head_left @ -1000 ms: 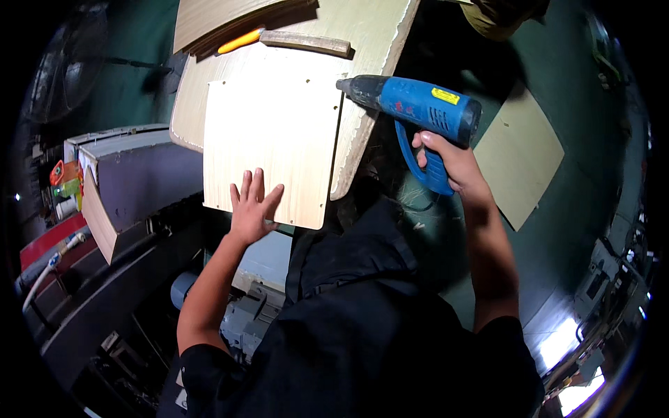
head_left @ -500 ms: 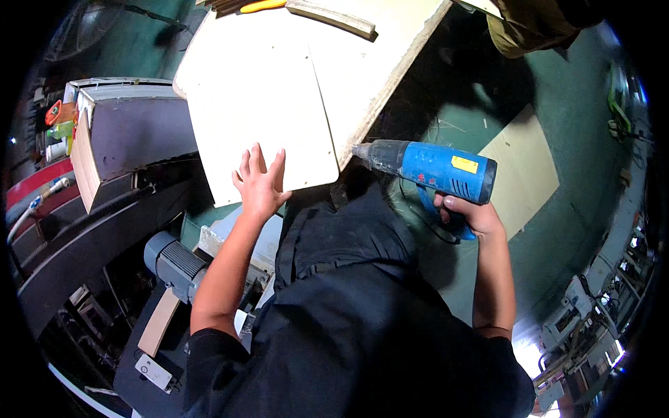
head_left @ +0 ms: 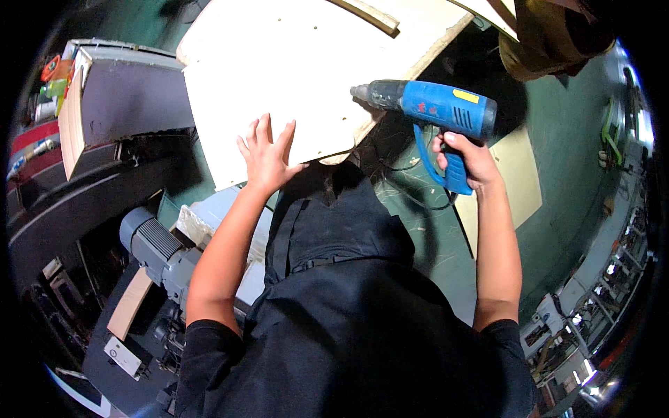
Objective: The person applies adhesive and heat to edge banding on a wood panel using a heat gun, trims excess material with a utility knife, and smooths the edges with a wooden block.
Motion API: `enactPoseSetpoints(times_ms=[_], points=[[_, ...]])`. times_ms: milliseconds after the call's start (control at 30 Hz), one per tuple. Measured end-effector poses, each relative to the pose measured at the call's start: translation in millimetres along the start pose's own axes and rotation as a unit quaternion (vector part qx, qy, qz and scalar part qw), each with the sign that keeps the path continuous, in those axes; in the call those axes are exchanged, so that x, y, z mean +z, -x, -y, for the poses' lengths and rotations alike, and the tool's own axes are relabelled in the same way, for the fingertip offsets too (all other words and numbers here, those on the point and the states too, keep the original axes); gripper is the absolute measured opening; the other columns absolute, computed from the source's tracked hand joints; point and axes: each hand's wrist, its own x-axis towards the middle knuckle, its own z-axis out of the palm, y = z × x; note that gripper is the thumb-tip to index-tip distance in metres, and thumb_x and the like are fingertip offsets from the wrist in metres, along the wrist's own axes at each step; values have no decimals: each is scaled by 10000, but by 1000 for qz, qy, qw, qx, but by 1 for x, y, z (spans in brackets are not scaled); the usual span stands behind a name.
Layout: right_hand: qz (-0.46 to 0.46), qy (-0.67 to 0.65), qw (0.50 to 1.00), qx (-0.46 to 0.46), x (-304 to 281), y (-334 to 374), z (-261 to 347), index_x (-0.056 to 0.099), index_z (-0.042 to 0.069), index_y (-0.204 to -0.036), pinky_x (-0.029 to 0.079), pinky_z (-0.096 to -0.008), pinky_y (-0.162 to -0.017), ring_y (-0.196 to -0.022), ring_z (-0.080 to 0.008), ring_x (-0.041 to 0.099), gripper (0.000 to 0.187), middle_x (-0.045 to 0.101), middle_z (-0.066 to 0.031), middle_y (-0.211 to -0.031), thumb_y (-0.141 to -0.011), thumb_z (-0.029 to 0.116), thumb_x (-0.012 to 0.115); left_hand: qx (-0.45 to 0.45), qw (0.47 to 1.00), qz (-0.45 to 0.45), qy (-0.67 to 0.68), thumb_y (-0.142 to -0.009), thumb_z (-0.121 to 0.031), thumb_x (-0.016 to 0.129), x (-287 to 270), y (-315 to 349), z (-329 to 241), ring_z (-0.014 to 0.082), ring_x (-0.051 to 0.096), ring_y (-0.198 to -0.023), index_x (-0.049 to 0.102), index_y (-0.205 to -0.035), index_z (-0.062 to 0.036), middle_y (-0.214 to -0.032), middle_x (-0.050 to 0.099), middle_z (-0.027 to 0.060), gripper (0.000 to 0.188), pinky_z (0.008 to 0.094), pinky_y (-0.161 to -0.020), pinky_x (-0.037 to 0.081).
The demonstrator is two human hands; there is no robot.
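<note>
Pale plywood fills the upper middle of the view: a thin, light panel (head_left: pixel 279 97) lies flat on top of a larger sheet of the same wood (head_left: pixel 418 42), whose cut edge runs down toward the person's chest. The left hand (head_left: pixel 267 155) rests palm-down on the near edge of the panel, fingers spread wide apart and flat, gripping nothing. The right hand (head_left: pixel 465 159) is clamped around the handle of a blue heat gun (head_left: pixel 435 115), held level with its dark nozzle pointing left, right at the edge of the larger sheet and just beside the panel's corner. A dark cord (head_left: pixel 411 195) hangs below the gun over the green floor (head_left: pixel 557 174), where a flat tan board (head_left: pixel 519 174) lies under the right forearm. A narrow wooden strip (head_left: pixel 373 15) sits on the sheet near the top. To the left stands a dark box-shaped machine housing (head_left: pixel 125 97), and lower left a grey electric motor (head_left: pixel 150 244) sits under the left arm. Another person's brown sleeve (head_left: pixel 550 35) shows at the upper right
</note>
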Motion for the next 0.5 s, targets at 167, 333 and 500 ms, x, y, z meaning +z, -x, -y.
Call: enactPoseSetpoints(times_ms=[167, 333, 500], points=[[28, 65, 997, 11, -1, 2, 32, 653, -5, -1104, 555, -286, -571, -610, -148, 654, 282, 713, -104, -888, -913, 183, 739, -5, 1000, -6, 24, -582, -402, 973, 4, 3, 3, 466, 206, -1518, 482, -1532, -328, -1640, 243, 236, 1072, 773, -1143, 167], [-3, 127, 992, -22, 22, -28, 57, 691, 19, -980, 530, -268, -575, -595, -128, 639, 201, 714, -70, -843, -912, 199, 750, 4, 998, -17, 55, -589, -330, 974, 5, 7, 4, 468, 213, -1515, 487, -1523, -332, -1632, 254, 234, 1053, 775, -1149, 158], [-2, 162, 987, -18, 33, -43, 77, 670, -2, -1014, 543, -283, -588, -606, -165, 650, 304, 699, -123, -863, -884, 254, 767, -4, 998, -1, 64, -586, -299, 972, -5, 3, 2, 469, 221, -1510, 519, -1489, -333, -1622, 270, 222, 1010, 780, -1153, 158]])
